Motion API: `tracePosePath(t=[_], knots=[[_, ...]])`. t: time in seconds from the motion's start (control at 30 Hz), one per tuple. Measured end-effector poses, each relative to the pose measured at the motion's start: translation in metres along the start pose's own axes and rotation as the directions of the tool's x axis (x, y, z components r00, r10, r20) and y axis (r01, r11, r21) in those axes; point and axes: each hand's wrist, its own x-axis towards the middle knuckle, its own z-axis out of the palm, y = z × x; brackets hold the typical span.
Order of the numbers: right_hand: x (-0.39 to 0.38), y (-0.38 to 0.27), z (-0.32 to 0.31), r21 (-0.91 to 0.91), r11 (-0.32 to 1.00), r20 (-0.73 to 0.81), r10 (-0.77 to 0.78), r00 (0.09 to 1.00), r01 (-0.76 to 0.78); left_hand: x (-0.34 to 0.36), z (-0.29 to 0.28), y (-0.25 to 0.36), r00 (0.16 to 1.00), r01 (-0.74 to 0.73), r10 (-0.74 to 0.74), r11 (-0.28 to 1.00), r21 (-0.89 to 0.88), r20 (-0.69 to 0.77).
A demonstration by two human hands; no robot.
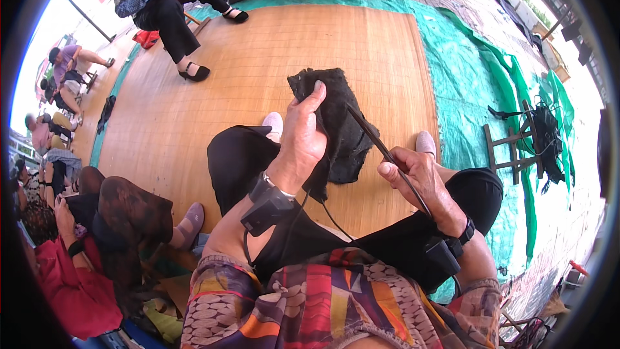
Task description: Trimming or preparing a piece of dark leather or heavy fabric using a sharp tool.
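Note:
My left hand (298, 130) grips a piece of ragged black fabric (339, 129), thumb pressed on its upper part, and holds it up over my lap. My right hand (416, 181) is closed round a long, thin dark tool (371, 130) that slants up and left, its far end at the fabric's right side; exactly what kind of tool it is, I cannot tell. Thin dark cords (332, 220) hang below the fabric near my black trousers. Both wrists carry dark strapped devices.
A bamboo mat (258, 52) lies on a green tarp (465, 116). A seated person (174, 19) is at the top left, another (77, 271) close on my left, more people farther left. A dark wooden stool (516, 145) with black items stands at the right.

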Motion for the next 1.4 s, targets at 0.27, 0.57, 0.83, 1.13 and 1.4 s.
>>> tracePosePath(t=[0.27,0.57,0.83,1.13,1.4], knots=[[-0.003,0.004,-0.002,-0.056,0.996,-0.018,0.071,0.997,-0.072,0.004,-0.006,0.002,1.0,-0.013,0.013,1.0,-0.013,0.014],[-0.001,0.004,0.005,0.047,0.999,0.013,0.026,1.0,-0.027,0.007,-0.008,0.003,0.998,-0.047,0.049,0.997,-0.055,0.036],[-0.002,-0.007,-0.003,0.004,0.993,0.022,0.117,0.993,-0.117,0.006,-0.003,0.006,0.999,-0.049,0.047,0.996,-0.077,-0.025],[-0.004,0.007,0.001,0.02,0.999,0.024,0.04,0.999,-0.041,0.005,-0.004,0.007,0.999,-0.043,0.043,0.996,-0.077,-0.003],[-0.003,0.004,0.004,-0.041,0.997,0.012,0.062,0.998,-0.061,0.005,-0.003,0.004,0.999,-0.041,0.041,0.998,-0.042,-0.01]])
